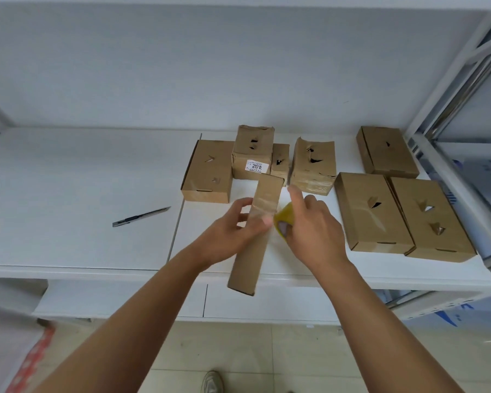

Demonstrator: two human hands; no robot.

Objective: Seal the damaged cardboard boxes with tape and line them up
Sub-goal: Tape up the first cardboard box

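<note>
The left hand [233, 231] grips a long, narrow brown cardboard box [256, 234] above the white shelf [82, 194], clear tape already across it. The right hand [309, 231] holds the yellowish tape roll [283, 224]. Pull the strip taut, then smooth it flat.

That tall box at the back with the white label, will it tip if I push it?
Probably. The labelled box stands upright on a small base, so a high push may topple it. Its top edge looks torn and punctured, so the cardboard likely crumples under pressure. Neighbouring boxes beside it may brace it.
</note>
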